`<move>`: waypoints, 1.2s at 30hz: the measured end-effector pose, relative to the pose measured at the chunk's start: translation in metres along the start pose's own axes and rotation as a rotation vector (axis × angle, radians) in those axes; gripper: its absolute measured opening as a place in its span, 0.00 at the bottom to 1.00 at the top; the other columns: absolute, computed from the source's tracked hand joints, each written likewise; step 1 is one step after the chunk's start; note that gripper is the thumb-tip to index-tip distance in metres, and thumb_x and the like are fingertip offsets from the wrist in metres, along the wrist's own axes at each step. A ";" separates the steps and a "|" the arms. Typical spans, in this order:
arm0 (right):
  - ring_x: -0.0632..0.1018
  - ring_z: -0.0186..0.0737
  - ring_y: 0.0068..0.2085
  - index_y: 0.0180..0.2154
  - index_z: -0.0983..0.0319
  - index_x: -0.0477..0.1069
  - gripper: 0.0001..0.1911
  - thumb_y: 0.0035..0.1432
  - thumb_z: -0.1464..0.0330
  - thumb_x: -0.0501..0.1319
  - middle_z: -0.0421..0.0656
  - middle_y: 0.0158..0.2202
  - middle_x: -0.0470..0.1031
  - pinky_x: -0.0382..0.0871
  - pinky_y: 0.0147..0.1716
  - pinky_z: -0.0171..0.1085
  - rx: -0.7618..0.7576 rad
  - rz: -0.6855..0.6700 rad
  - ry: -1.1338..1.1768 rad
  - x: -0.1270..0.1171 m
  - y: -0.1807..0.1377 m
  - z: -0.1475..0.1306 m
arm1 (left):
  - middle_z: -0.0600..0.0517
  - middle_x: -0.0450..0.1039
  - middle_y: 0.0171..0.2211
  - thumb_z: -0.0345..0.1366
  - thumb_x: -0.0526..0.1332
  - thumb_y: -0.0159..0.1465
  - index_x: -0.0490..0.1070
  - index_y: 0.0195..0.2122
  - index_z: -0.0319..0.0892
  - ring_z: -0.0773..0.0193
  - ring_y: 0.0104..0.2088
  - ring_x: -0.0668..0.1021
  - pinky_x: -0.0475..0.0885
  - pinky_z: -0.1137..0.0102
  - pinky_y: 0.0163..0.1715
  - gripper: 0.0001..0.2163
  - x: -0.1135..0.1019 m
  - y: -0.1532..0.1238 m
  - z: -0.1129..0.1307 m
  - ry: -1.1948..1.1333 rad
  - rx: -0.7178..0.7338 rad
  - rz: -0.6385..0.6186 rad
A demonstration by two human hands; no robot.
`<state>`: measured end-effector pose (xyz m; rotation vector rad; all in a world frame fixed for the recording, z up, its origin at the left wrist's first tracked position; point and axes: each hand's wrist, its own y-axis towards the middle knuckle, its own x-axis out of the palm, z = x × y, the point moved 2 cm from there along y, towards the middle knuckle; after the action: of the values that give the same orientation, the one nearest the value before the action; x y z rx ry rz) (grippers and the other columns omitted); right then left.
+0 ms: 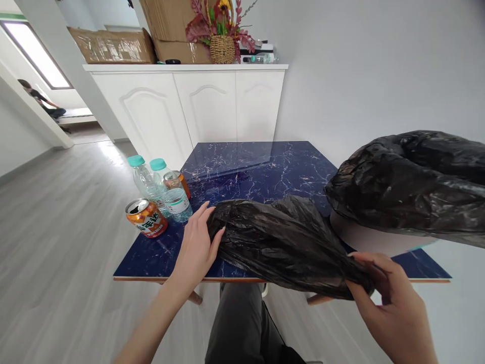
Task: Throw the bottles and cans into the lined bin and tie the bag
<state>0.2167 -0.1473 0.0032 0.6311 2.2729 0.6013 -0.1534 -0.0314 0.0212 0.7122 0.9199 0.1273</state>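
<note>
A crumpled black plastic bag stretches across the front of the blue table, its right end hanging just over the edge. My left hand has the bag's left end between thumb and fingers. At the other end, my right hand pinches the gathered plastic, thumb below and fingers above. Close beyond my right hand stands a pale bin with another black bag draped over its rim. Left of my left hand are two clear bottles with turquoise caps and an orange drink can.
A second orange can stands partly hidden behind the bottles. The marbled blue table reaches back to a white cabinet, which carries cardboard boxes and a flower basket. A person sits in the far left room.
</note>
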 end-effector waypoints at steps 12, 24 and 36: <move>0.88 0.49 0.36 0.63 0.50 0.74 0.28 0.62 0.63 0.59 0.44 0.43 0.85 0.79 0.28 0.40 0.191 -0.162 -0.253 -0.023 -0.007 0.021 | 0.46 0.81 0.40 0.37 0.66 0.64 0.82 0.42 0.48 0.46 0.43 0.83 0.73 0.51 0.56 0.07 0.021 0.076 -0.030 0.128 0.015 -0.259; 0.79 0.58 0.65 0.72 0.46 0.67 0.38 0.63 0.72 0.55 0.43 0.67 0.76 0.78 0.55 0.49 0.079 0.121 -0.115 -0.031 0.018 -0.041 | 0.52 0.81 0.51 0.37 0.63 0.67 0.74 0.43 0.47 0.50 0.50 0.83 0.76 0.57 0.51 0.05 -0.099 0.035 0.063 -0.012 0.126 0.565; 0.87 0.47 0.33 0.75 0.49 0.64 0.43 0.60 0.74 0.50 0.40 0.44 0.88 0.76 0.26 0.37 0.105 -0.528 -0.223 -0.002 0.002 0.012 | 0.49 0.83 0.45 0.33 0.65 0.55 0.78 0.42 0.51 0.51 0.41 0.84 0.76 0.66 0.38 0.13 -0.070 -0.042 -0.020 0.089 0.157 -0.326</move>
<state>0.2274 -0.1440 -0.0025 0.1176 2.1419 0.1464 -0.2203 -0.0810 0.0353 0.6963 1.1278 -0.2051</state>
